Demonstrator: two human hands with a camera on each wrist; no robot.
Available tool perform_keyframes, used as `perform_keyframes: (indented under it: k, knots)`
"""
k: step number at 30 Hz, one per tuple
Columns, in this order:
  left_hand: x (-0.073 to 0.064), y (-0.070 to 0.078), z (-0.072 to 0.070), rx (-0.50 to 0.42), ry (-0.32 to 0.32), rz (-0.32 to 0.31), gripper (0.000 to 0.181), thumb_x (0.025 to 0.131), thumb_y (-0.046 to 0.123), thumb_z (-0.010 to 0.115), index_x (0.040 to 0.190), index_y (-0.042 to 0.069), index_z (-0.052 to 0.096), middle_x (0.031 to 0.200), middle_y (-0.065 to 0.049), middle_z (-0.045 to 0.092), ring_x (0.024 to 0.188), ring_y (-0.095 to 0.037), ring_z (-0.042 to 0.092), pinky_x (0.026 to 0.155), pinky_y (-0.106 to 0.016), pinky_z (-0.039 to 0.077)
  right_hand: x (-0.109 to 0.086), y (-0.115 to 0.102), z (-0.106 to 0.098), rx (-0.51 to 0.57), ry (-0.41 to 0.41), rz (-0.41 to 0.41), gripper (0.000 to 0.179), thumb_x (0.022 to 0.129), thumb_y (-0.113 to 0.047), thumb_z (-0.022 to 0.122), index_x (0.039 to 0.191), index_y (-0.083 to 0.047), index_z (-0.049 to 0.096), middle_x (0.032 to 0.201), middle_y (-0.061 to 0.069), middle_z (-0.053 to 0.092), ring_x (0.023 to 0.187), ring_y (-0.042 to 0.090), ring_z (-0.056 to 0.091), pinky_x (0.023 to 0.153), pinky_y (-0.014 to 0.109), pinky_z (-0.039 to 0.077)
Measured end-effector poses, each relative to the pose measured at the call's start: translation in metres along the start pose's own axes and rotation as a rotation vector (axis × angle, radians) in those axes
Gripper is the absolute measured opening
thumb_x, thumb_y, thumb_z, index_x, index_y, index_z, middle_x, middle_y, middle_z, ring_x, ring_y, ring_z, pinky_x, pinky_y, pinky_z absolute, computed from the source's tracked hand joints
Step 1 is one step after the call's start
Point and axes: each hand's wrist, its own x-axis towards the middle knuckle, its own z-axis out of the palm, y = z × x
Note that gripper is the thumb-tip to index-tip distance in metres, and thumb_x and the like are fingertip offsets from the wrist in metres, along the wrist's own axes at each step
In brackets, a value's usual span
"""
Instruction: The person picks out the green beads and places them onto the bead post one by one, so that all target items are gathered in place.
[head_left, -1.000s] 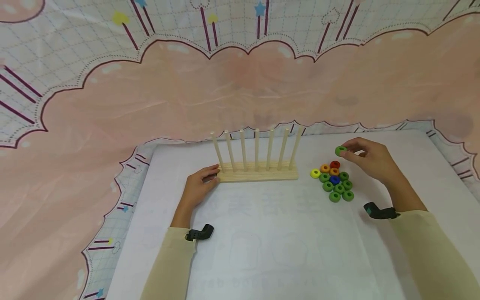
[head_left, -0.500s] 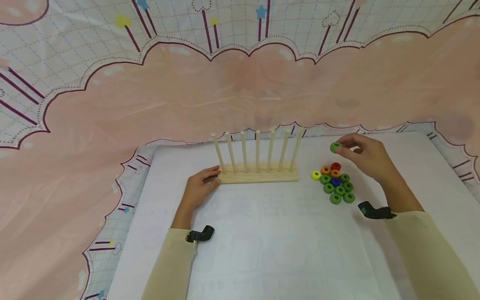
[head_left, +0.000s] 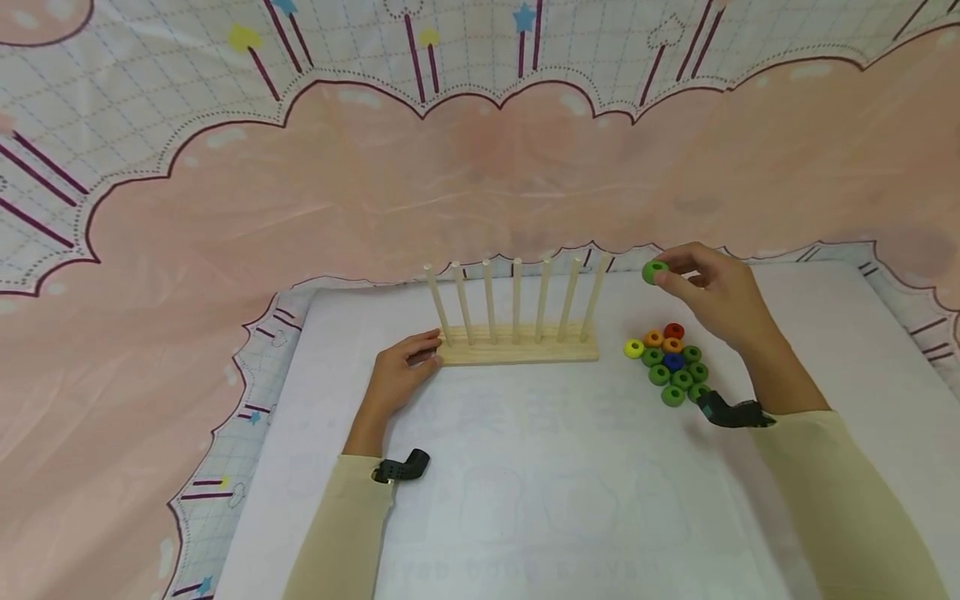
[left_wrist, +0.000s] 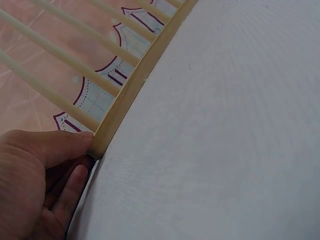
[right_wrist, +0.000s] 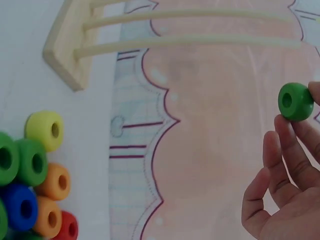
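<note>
Between thumb and fingertips, my right hand [head_left: 720, 296] pinches a green bead [head_left: 655, 272] with a hole through it. In the right wrist view the green bead [right_wrist: 295, 102] is held in the air, apart from the pegs. My left hand [head_left: 401, 371] grips the left end of a wooden peg rack [head_left: 517, 354], a flat base with several upright bare pegs. The left wrist view has the thumb on the end of the base [left_wrist: 112, 122]. Right of the rack lies a cluster of beads: several green [head_left: 659, 375], two orange [head_left: 653, 338], one yellow [head_left: 633, 348], one blue [head_left: 673, 362], one red [head_left: 674, 332].
Everything stands on a white tabletop [head_left: 525, 483]. A patterned pink and white cloth [head_left: 450, 183] hangs behind its back edge and along the left side. The bead cluster sits below the raised right hand, and a wrist camera [head_left: 731, 411] partly covers one green bead.
My right hand has moved left and up with the green bead, closer to the rack. The left hand stays at the rack's end, and the loose beads lie where they were.
</note>
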Motion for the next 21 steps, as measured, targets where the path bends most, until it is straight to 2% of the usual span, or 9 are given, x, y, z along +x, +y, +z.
perform_keyframes:
  k: [6,14,21]
  knots:
    - [0.001,-0.001,0.0,-0.002,-0.002,-0.002,0.032,0.095,0.008,0.072,0.126,0.0,0.071,0.144,-0.005,0.063,0.127,-0.023,0.064,0.101,-0.015,0.054,0.003,-0.015,0.001,0.012,0.027,-0.01,0.038,0.102,-0.041,0.061,0.13,-0.016,0.066,0.115,0.002,0.067,0.104,0.004,0.055,0.088,0.013,0.046]
    - [0.001,-0.001,0.0,0.002,-0.007,-0.005,0.032,0.095,0.01,0.073,0.126,0.001,0.071,0.144,-0.004,0.062,0.129,-0.022,0.063,0.103,-0.018,0.054,0.008,-0.031,0.004,0.033,0.038,-0.009,0.039,0.102,-0.044,0.06,0.13,-0.018,0.066,0.121,0.001,0.066,0.109,0.009,0.056,0.095,0.02,0.049]
    - [0.001,-0.002,0.0,-0.006,-0.01,0.002,0.032,0.096,0.01,0.072,0.126,0.001,0.071,0.145,-0.005,0.062,0.13,-0.023,0.062,0.104,-0.022,0.055,0.012,-0.041,0.009,0.109,0.047,-0.044,0.035,0.102,-0.038,0.063,0.129,-0.017,0.067,0.12,-0.002,0.066,0.108,0.008,0.056,0.093,0.019,0.05]
